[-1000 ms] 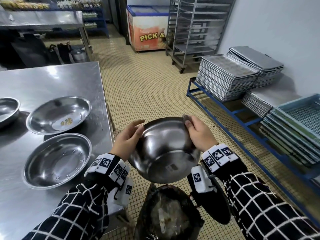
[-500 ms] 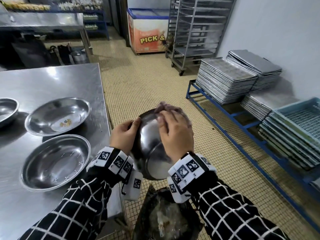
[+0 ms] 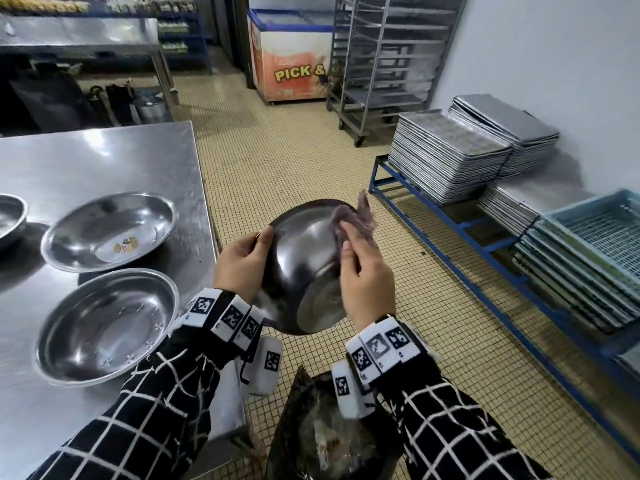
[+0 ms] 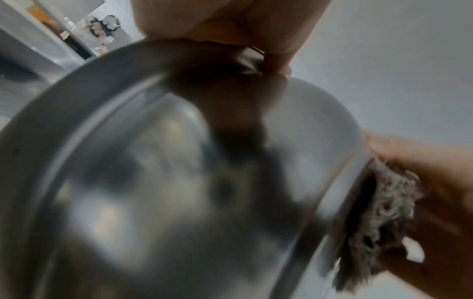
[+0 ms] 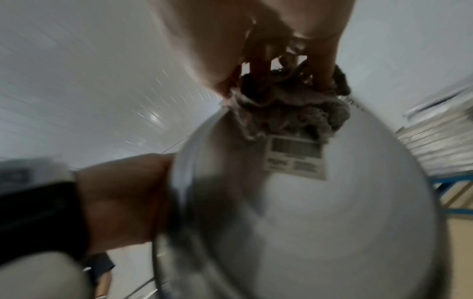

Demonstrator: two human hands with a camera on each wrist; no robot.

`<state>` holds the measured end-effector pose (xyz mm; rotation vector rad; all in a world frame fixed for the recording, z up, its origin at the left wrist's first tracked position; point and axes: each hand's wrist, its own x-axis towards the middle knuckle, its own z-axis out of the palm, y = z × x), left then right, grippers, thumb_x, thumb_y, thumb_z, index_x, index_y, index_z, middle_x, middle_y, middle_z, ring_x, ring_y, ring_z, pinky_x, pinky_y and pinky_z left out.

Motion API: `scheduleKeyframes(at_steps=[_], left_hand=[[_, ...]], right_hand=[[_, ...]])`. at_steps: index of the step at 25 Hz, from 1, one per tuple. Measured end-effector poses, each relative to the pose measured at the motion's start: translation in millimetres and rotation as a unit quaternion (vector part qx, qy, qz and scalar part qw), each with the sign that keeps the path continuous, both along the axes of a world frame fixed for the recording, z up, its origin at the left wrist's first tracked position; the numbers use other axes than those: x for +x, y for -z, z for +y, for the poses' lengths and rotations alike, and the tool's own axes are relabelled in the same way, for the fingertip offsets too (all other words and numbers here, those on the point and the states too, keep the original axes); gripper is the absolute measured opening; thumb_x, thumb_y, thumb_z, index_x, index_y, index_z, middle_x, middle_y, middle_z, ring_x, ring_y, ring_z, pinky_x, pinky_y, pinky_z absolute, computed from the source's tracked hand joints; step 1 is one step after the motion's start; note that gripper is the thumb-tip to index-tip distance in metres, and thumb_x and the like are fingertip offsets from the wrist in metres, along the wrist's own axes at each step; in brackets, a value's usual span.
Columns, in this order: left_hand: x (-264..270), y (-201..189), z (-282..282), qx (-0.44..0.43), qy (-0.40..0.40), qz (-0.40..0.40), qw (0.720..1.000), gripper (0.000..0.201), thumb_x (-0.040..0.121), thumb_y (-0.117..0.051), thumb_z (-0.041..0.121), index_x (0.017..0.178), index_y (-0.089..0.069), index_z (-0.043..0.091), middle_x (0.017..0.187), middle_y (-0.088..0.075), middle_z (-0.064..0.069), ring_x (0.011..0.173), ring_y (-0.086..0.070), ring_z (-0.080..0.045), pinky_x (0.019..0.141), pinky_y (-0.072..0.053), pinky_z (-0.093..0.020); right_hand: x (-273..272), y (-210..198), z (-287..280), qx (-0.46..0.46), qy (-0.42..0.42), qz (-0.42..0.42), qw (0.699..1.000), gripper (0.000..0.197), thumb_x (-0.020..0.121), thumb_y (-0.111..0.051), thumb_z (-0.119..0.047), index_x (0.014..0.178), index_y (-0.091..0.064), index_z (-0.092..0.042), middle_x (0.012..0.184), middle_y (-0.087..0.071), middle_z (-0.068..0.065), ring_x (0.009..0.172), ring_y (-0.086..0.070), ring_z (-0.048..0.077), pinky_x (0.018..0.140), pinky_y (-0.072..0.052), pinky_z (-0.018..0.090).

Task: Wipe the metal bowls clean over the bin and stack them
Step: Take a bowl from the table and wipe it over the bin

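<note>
- You are in the wiping step: the bowl (image 3: 304, 268) sits in the middle of the head view, tipped so its underside faces you, above the bin (image 3: 332, 441) at the bottom centre.
- Your left hand (image 3: 242, 265) clamps the bowl's left rim, thumb on the outer side and fingers curled around the edge; the left wrist view shows a finger hooked over the rim.
- Your right hand (image 3: 363, 275) presses a bunched cloth (image 3: 360, 213) against the outer wall, fingers curled into the fabric. In the right wrist view the cloth sits just above a barcode sticker (image 5: 294, 157) on the base.
- Two shallow bowls (image 3: 107, 323) wait on the steel table (image 3: 104, 161) at left; the farther one (image 3: 110, 230) has scraps in it, and part of a third shows at the left edge.
- Judging from this, nothing is stacked yet.
- The next move likely calls for sweeping the cloth around the rest of the outside while you keep the rim firmly held, then setting the bowl down on the table.
- Keep it over the bin, so loosened bits drop in.
</note>
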<state>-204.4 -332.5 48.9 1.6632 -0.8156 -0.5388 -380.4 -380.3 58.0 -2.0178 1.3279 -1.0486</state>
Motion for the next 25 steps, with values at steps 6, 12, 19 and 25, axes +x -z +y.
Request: scheduleKeyframes(at_steps=[6,12,19,25], left_hand=[[4,-12,13,-0.058,0.089,0.009,0.994,0.071,0.056,-0.039,0.093,0.050,-0.055,0.023,0.057,-0.055,0.014,0.054,-0.051,0.008,0.063,-0.037,-0.009],[17,-12,4,-0.122,0.064,0.043,0.990,0.021,0.077,-0.057,0.054,0.087,-0.056,0.035,0.128,-0.040,-0.003,0.121,-0.041,-0.020,0.110,-0.030,-0.047],[-25,-18,14,0.019,0.128,0.180,0.975,0.062,0.076,-0.071,0.043,0.126,-0.049,0.016,0.105,-0.069,-0.004,0.096,-0.067,-0.019,0.078,-0.054,-0.033],[-7,-29,8,0.020,0.005,0.160,0.987,0.015,0.090,-0.052,0.007,0.085,-0.053,0.021,0.088,-0.066,-0.010,0.078,-0.067,-0.026,0.074,-0.058,-0.043]], right_hand=[[-63,26,-62,0.604,0.030,-0.331,0.724,0.090,0.084,-0.030,-0.076,0.116,-0.055,0.004,0.107,-0.065,0.029,0.103,-0.060,0.044,0.092,-0.045,0.061],[-51,22,-54,0.523,-0.003,-0.199,0.829,0.049,0.077,-0.061,-0.025,0.121,-0.054,-0.004,0.100,-0.063,0.022,0.087,-0.063,0.038,0.084,-0.051,0.053],[-14,6,-21,0.287,0.107,-0.333,0.892,0.007,0.088,-0.060,-0.017,0.082,-0.060,-0.012,0.081,-0.066,0.006,0.079,-0.064,0.022,0.064,-0.053,0.033],[-23,23,-22,0.307,0.032,-0.219,0.926,0.043,0.091,-0.046,-0.051,0.092,-0.064,-0.012,0.095,-0.068,0.005,0.089,-0.063,0.017,0.080,-0.052,0.034]])
